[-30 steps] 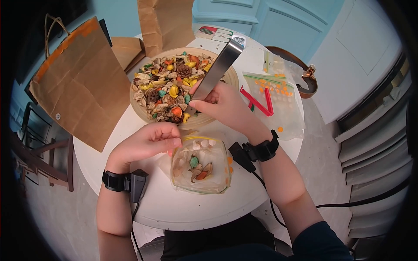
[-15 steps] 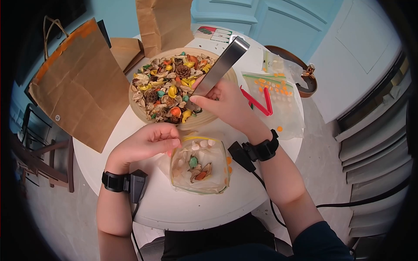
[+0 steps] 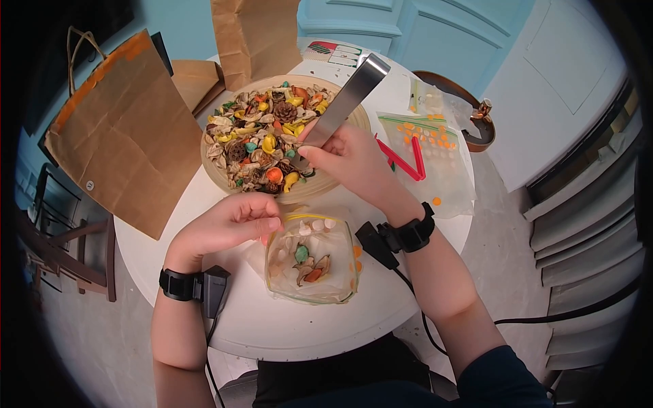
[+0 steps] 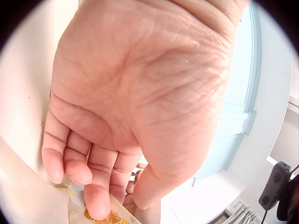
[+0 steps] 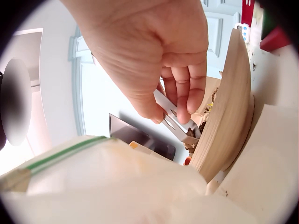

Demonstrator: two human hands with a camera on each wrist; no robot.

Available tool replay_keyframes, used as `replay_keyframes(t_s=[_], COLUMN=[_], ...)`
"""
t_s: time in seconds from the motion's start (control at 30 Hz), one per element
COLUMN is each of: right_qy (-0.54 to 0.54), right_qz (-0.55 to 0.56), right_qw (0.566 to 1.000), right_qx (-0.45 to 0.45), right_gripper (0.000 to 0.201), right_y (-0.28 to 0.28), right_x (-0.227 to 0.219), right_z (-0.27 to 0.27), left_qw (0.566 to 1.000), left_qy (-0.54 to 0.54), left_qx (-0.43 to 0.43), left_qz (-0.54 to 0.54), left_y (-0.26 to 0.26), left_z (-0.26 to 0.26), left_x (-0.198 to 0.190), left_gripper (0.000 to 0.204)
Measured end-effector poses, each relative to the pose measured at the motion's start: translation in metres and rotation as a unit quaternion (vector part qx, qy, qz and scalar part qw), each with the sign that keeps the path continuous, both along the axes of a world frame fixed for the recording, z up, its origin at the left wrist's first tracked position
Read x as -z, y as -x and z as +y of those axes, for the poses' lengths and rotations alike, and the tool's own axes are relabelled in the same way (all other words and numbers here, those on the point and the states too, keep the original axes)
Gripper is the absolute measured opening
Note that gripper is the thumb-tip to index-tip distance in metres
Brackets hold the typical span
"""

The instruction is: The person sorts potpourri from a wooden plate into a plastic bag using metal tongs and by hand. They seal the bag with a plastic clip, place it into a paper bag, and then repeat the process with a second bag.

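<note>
My right hand (image 3: 347, 160) grips steel tongs (image 3: 350, 95), their top slanting up and away to the right. In the right wrist view the tips of the tongs reach dried pieces just inside the rim of a round wooden tray (image 5: 226, 112). The tray is heaped with potpourri (image 3: 262, 136): pale petals, cones and yellow, green and orange bits. My left hand (image 3: 235, 221), fingers curled, holds the upper left rim of a clear zip bag (image 3: 279, 279) standing open on the table. Inside lie a green piece (image 3: 301, 253) and a few brown and orange petals (image 3: 314, 272).
On the right lie a flat dotted zip bag (image 3: 445, 190) and a bent red clip strip (image 3: 408, 163). Brown paper bags (image 3: 129, 129) stand left of and behind the tray. A copper-coloured ring-shaped object (image 3: 486, 136) sits at the table's right edge.
The tongs and right hand have shifted slightly to the right, and the tongs now cover the small timer at the back. My left hand and the open zip bag stay almost still.
</note>
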State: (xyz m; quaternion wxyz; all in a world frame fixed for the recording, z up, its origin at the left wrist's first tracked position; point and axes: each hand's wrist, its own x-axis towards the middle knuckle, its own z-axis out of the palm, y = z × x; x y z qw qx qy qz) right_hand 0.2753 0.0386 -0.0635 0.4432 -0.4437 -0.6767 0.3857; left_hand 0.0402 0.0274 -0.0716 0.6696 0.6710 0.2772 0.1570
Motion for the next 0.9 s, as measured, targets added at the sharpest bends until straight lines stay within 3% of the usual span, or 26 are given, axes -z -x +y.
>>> replay_keyframes(t_s=[0.23, 0.3, 0.63, 0.7, 0.9], right_qy=[0.004, 0.066, 0.130, 0.164, 0.113], right_qz=[0.083, 0.119, 0.105, 0.071, 0.064], right_qw=[0.996, 0.988, 0.970, 0.955, 0.966], right_qx=[-0.015, -0.074, -0.177, -0.237, -0.224], right_gripper=[0.020, 0.020, 0.024, 0.025, 0.026], right_y=[-0.002, -0.005, -0.012, -0.015, -0.011], right_x=[-0.004, -0.011, -0.027, -0.030, -0.023], right_z=[-0.002, -0.003, -0.016, -0.017, -0.016], left_qw=[1.000, 1.000, 1.000, 1.000, 1.000], left_qy=[0.001, 0.001, 0.006, 0.006, 0.003], left_qx=[-0.001, -0.001, -0.008, -0.007, 0.000], left_qz=[0.002, 0.003, 0.008, 0.003, -0.001], left_y=[0.000, 0.000, 0.001, 0.000, 0.000], left_z=[-0.001, -0.001, -0.001, -0.001, 0.000], left_x=[-0.001, -0.001, 0.000, 0.000, 0.000], left_gripper=[0.014, 0.015, 0.014, 0.014, 0.013])
